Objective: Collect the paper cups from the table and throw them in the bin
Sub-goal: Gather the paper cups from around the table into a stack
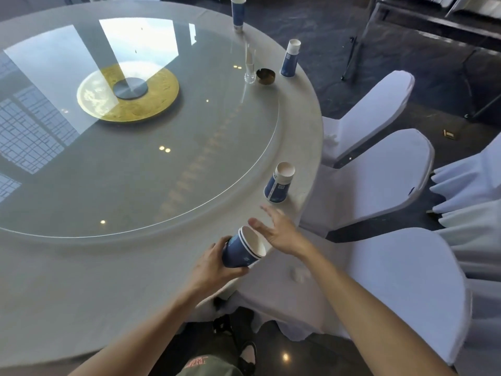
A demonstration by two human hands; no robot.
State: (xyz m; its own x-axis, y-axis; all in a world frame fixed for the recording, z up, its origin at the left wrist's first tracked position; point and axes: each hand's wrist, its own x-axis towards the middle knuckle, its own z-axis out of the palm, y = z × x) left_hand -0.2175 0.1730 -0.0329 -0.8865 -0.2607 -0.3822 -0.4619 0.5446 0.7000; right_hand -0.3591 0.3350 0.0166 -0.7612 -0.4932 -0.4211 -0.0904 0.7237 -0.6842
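Above the near edge of the round table (81, 294), a stack of blue paper cups (244, 248) is held tilted in the left hand (214, 264), its open mouth turned up and to the right. At least two nested white rims can be made out at the mouth. The stack's base and lower wall are wrapped by the left fingers (221, 244), with the thumb laid along the underside, so that the hand is closed round the stack. Just beside the stack's mouth, the right hand (279, 232) is spread open with nothing held; its thumb lies close to the upper rim, and whether the rim is touched cannot be told. The right fingers (269, 211) are stretched toward the nearest standing cup (279, 184), which is set upright on the table's cloth border, just outside the glass turntable (135, 131), and is not yet touched. Farther along the same border a second cup (290, 59) is seen upright, and a third cup (238, 12) is placed near the far edge. Between those two, a clear glass (250, 66) and a dark ashtray (265, 76) are found side by side. White-covered chairs (379, 172) are ranged along the table's right side.
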